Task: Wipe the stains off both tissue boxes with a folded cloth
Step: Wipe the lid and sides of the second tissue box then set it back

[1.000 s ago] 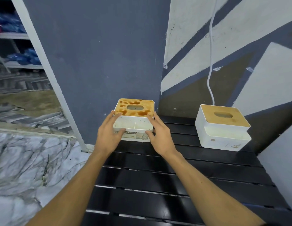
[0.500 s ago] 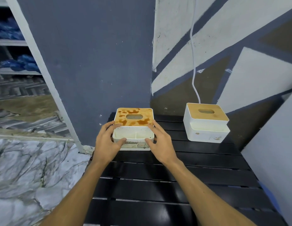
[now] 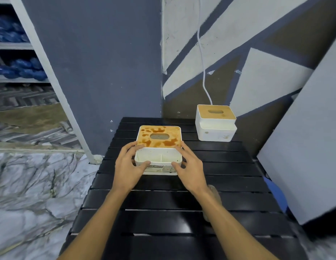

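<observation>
Neither hand holds a cloth and no folded cloth is plainly in view, so by my reading the wiping has not begun: both boxes are left to do. The left hand (image 3: 128,167) and right hand (image 3: 190,168) clasp the near tissue box (image 3: 158,150) from either side, fingers curled along its side walls and thumbs pressed on its front. The box sits on the black slatted table (image 3: 163,203), toward its left rear, and orange-brown stains cover its lid around the slot. The far tissue box (image 3: 215,124) stands well apart at the back right, untouched, with small marks on its front. A blue thing (image 3: 276,194) at the table's right edge might be cloth; I cannot tell.
</observation>
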{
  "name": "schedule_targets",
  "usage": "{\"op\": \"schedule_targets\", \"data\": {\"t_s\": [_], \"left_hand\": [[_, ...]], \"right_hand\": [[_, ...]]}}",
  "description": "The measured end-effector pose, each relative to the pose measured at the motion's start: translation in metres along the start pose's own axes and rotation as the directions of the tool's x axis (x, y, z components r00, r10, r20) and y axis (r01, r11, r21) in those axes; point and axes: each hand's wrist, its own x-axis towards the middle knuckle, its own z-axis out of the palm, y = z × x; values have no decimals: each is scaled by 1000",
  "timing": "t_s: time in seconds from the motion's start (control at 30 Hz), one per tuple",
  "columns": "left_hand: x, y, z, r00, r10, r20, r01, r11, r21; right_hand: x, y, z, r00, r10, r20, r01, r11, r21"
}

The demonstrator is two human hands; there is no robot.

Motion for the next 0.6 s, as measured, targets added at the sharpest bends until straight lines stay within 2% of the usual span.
{"op": "schedule_targets", "data": {"t_s": [0.23,0.6], "left_hand": [[-51,23,3,1000,22,-7,-23,997,-70],[-111,48,9,997,74,15,-72,993,-91]], "right_hand": [[-56,2,-29,999,18,-33,-17,999,37],[-123,0,-70,995,-38,-88,46,995,84]]}}
